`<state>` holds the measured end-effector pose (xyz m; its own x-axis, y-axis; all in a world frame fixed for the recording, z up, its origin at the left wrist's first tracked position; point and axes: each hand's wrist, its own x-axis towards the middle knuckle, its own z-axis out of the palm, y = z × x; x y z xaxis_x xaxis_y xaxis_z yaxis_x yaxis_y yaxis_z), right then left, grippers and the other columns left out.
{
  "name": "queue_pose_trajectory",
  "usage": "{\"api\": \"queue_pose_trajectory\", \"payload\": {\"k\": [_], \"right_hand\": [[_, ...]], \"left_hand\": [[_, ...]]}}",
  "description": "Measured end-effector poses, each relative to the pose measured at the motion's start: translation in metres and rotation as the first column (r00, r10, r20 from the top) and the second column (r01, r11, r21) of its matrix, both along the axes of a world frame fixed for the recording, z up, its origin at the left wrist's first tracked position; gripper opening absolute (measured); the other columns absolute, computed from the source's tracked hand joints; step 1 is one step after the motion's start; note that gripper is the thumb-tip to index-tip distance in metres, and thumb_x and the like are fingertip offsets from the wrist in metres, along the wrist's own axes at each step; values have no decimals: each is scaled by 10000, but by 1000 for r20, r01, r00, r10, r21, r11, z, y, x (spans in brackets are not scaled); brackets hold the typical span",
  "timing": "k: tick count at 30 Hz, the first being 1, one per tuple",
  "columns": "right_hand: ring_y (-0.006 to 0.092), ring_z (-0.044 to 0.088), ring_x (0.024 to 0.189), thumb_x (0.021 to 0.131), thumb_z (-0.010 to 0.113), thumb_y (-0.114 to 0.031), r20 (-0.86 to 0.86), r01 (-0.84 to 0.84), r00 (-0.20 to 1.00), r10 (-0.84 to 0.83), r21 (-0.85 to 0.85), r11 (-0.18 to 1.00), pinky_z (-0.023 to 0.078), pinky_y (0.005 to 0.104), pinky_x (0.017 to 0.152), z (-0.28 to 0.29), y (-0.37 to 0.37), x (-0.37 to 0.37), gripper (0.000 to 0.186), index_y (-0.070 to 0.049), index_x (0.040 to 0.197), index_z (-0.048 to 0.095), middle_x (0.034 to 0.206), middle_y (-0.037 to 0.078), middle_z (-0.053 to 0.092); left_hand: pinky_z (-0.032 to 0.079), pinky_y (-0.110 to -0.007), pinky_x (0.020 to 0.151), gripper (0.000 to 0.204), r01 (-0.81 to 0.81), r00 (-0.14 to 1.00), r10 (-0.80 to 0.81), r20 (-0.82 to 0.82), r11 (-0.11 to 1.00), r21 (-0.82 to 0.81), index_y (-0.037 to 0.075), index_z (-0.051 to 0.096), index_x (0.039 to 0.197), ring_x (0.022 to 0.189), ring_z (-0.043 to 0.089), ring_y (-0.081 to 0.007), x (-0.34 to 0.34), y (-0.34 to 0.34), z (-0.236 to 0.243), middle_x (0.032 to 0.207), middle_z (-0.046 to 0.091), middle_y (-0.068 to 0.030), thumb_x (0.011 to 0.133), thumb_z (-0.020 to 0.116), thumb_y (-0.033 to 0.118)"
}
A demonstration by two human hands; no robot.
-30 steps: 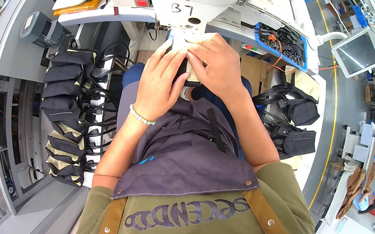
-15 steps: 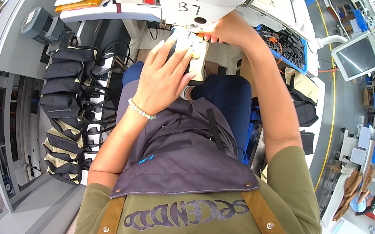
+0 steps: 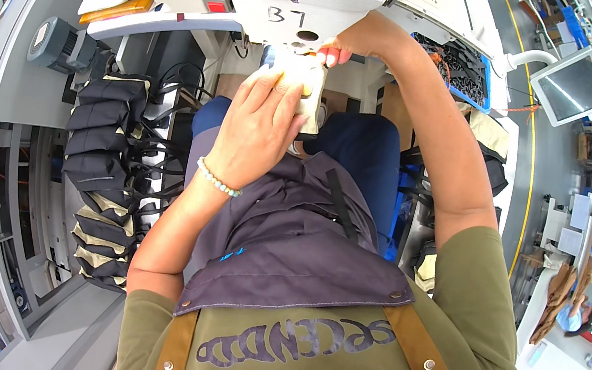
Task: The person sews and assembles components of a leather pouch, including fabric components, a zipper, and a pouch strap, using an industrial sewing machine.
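Note:
A cream fabric piece point(image 3: 309, 110) sits under the white head of an industrial sewing machine point(image 3: 356, 1), above my lap. My left hand point(image 3: 262, 118), with a beaded bracelet at the wrist, lies over its near left part, fingers close together and thumb along the piece. My right hand point(image 3: 362, 38) reaches round from the right, partly hidden behind the machine head. Its fingertips pinch the far right edge of the fabric. The spot under the needle is hidden by the machine head and my left fingers.
At left hangs a row of black and cream fabric bags point(image 3: 104, 127) with black straps, below a grey motor point(image 3: 55, 42). Right of the machine stands a blue tray point(image 3: 481, 90) of small black parts. A screen on an arm point(image 3: 571, 85) is beyond it. More black and cream pieces point(image 3: 488, 134) lie beside my right arm.
My left fingers have drawn closer together over the fabric. The right fingertips show more plainly at its far edge. The whole view has shifted slightly.

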<state>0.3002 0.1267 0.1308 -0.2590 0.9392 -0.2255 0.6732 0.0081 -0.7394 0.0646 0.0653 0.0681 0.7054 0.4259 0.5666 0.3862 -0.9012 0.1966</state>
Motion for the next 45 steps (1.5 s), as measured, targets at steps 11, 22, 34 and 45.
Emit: {"api": "queue_pose_trajectory", "payload": {"k": [11, 22, 34, 45], "right_hand": [[157, 693, 581, 825, 723, -252, 128, -29, 991, 36, -57, 998, 544, 279, 523, 9, 6, -4, 244, -16, 769, 752, 671, 88, 720], [175, 714, 587, 836, 746, -141, 85, -28, 996, 28, -1, 1000, 553, 287, 509, 14, 1, -9, 176, 34, 847, 745, 684, 139, 717], [156, 637, 563, 859, 631, -245, 102, -168, 983, 156, 131, 977, 501, 291, 530, 16, -10, -5, 279, -41, 1034, 704, 696, 83, 681], [214, 659, 646, 767, 687, -169, 204, -43, 978, 36, 28, 999, 527, 350, 600, 14, -14, -12, 369, -30, 1107, 655, 798, 113, 689]], "left_hand": [[452, -467, 996, 363, -67, 978, 125, 170, 947, -314, -69, 544, 1255, 1144, 565, -406, 8, -10, 1, 1157, 620, -229, 901, 589, -5], [427, -484, 1012, 416, -142, 974, 176, 146, 967, -213, -40, 555, 1288, 1207, 518, -421, 7, -9, 2, 1242, 595, -221, 894, 624, 75], [433, -463, 991, 452, -125, 991, 126, 35, 992, -24, -66, 540, 1252, 1130, 538, -366, 20, -9, -2, 1183, 585, -204, 867, 660, 138], [442, -464, 1001, 436, -122, 991, 125, 48, 991, -60, -69, 555, 1219, 1150, 542, -395, 18, -13, 3, 1176, 602, -228, 853, 685, 129]]}}
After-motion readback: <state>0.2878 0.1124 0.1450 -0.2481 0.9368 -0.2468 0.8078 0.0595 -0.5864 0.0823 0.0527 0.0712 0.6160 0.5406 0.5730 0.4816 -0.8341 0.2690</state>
